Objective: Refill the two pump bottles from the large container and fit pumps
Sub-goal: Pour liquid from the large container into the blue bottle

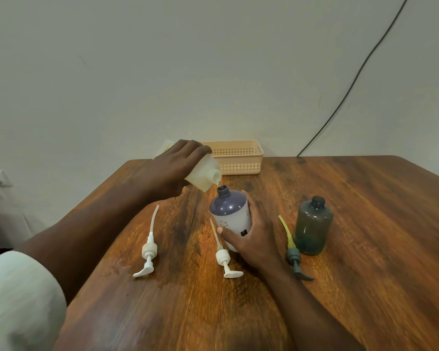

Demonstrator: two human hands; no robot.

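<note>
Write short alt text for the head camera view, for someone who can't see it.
The left hand tips a large pale container over the open neck of a purple bottle, gripped by the right hand. A grey bottle and three loose pumps lie on the wooden table.

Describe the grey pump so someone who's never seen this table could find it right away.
Start at the wooden table and find the dark translucent bottle on its right side. The grey pump lies beside that bottle. Unlike the two white pumps, it has a grey head and a yellow tube.

A wooden table [340,224] stands against a plain pale wall [162,72], down which a black cable [360,72] runs.
</note>
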